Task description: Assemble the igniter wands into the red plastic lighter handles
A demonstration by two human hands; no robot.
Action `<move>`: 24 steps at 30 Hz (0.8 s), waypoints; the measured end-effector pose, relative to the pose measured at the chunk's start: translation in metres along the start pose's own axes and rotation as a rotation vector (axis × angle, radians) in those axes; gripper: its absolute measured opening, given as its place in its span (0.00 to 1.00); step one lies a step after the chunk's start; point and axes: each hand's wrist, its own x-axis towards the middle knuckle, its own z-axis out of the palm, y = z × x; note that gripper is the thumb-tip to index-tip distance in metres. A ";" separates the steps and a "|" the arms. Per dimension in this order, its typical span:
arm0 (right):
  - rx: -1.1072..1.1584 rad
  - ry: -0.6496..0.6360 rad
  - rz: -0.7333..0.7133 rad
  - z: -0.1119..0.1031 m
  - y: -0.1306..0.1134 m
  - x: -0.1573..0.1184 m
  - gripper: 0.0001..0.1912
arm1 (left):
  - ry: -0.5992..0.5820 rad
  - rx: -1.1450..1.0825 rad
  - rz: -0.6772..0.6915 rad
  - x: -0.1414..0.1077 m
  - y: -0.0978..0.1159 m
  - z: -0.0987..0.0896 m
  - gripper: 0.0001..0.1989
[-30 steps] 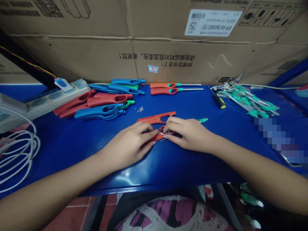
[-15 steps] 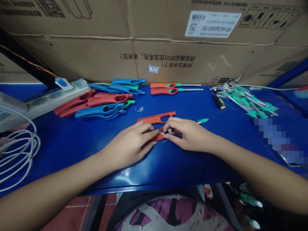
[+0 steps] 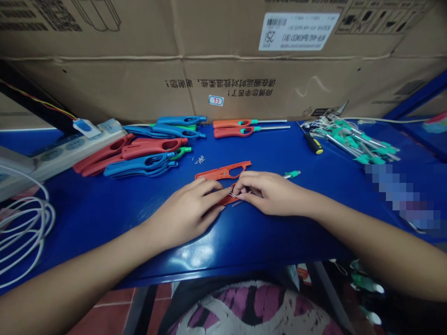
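My left hand (image 3: pixel 192 207) rests on the blue table, its fingers closed on an orange lighter shell half (image 3: pixel 227 200) that lies mostly hidden between both hands. From the right, my right hand (image 3: pixel 270 193) pinches a thin white wire (image 3: pixel 235 195) over that shell half. Behind my fingers lies the matching orange shell half (image 3: pixel 217 174), its inner side up. A metal lighter tube with a green tip (image 3: pixel 292 175) sticks out past my right hand. What sits inside the held shell is largely covered by my fingertips.
Blue and red lighter shells (image 3: pixel 150 148) are heaped at the left by a power strip (image 3: pixel 75 144). Small screws (image 3: pixel 199 159), two assembled lighters (image 3: pixel 232 131), a screwdriver (image 3: pixel 313 144) and green-tipped metal tubes (image 3: pixel 352 139) lie further back. A cardboard box (image 3: pixel 139 72) stands behind.
The view has shifted slightly. My right fingertips have moved a little closer to my left fingers, and less of the white wire shows between them.
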 end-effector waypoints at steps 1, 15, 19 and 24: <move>-0.004 0.003 0.006 0.000 0.000 0.000 0.07 | -0.003 -0.001 0.001 0.000 0.000 0.000 0.17; -0.021 0.026 0.024 0.000 0.001 -0.001 0.05 | 0.067 -0.096 -0.011 0.000 -0.001 0.003 0.14; 0.000 0.017 0.011 -0.001 0.000 -0.001 0.06 | 0.130 -0.144 -0.072 0.002 -0.002 0.006 0.12; 0.014 -0.009 0.013 -0.003 -0.001 -0.003 0.06 | 0.179 -0.162 -0.067 0.004 -0.004 0.009 0.10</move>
